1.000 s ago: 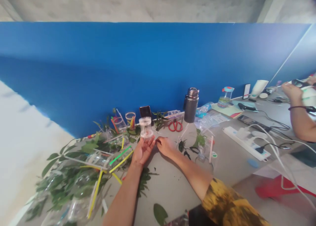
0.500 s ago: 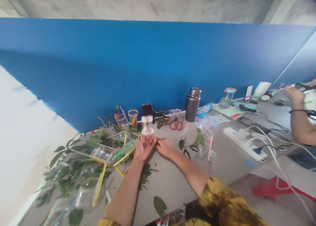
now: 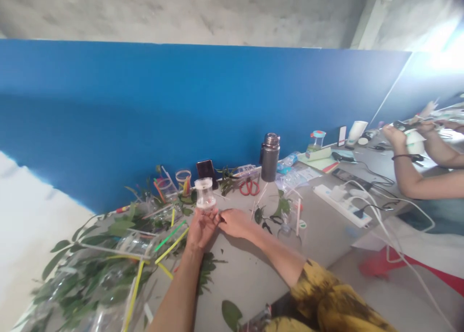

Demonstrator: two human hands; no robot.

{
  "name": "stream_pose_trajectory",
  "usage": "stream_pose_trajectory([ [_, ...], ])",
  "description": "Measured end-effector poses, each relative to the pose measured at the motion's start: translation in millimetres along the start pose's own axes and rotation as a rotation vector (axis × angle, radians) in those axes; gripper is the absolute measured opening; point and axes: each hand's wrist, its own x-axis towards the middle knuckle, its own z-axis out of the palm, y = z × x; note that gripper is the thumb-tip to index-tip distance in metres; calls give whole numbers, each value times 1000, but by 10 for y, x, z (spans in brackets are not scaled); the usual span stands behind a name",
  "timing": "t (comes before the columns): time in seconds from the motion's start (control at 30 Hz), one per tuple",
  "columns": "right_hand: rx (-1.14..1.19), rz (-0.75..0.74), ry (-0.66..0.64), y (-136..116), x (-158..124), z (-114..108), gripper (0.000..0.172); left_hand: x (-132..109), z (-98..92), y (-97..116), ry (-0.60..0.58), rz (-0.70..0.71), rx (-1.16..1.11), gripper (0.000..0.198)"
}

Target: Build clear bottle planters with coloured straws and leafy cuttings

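My left hand is palm up, its fingers curled at the base of a clear plastic cup-like piece with a narrowed waist and a whitish lower band. The piece stands upright, wide rim at the top. My right hand is closed, its fingertips touching the left hand's fingers near the base of the piece. Whatever the right fingers pinch is too small or hidden to make out. Beyond the piece, a dark phone leans against the blue partition. Left of my hands lie green and yellow straws.
Leafy cuttings and clear plastic pieces cover the left side. Red-handled scissors and a dark thermos stand towards the partition. At right are a white power strip, cables and another person's hands.
The whole view has swung to the right, so more of the other person's arms shows. My hands keep nearly the same hold at the clear plastic piece.
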Motion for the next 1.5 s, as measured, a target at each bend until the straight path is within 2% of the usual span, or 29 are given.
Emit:
stream_pose_trajectory([
  [0.17, -35, 6, -84, -57, -282, -264, 19, -37, 19, -18, 13, -6, 12, 27],
  [0.33, 45, 12, -102, 35, -580, -381, 20, -80, 57, -133, 21, -46, 30, 22],
  [0.47, 134, 21, -108, 81, -672, -325, 19, -70, 28, -245, -45, -92, 77, 20],
  [0.63, 338, -77, -107, -30, -718, -117, 21, -44, -22, -347, -109, -113, 91, 22],
  [0.8, 395, -118, -104, -109, -770, 34, 21, -41, 23, -368, -110, -101, 77, 21],
  [0.9, 422, -131, -153, -173, -786, 23, 21, -97, 109, -372, -73, -93, 86, 24],
  [1.03, 454, -225, -200, -365, -754, -88, 22, -178, 208, -388, -71, -99, 115, 38],
  [1.1, 401, -258, -195, -429, -741, -138, 24, -181, 218, -379, -62, -112, 112, 35],
  [1.27, 305, -219, -269, -308, -836, -98, 24, -143, 228, -257, -72, -90, 51, 24],
  [1.33, 302, -235, -234, -229, -901, -8, 20, -150, 293, -182, -99, -59, 26, 26],
  [1.4, 249, -281, -181, -196, -948, 110, 33, -181, 404, -101, -122, -14, 25, 29],
  [1.5, 124, -330, -206, -227, -950, 319, 63, -273, 625, 34, -127, 45, 18, 35],
])
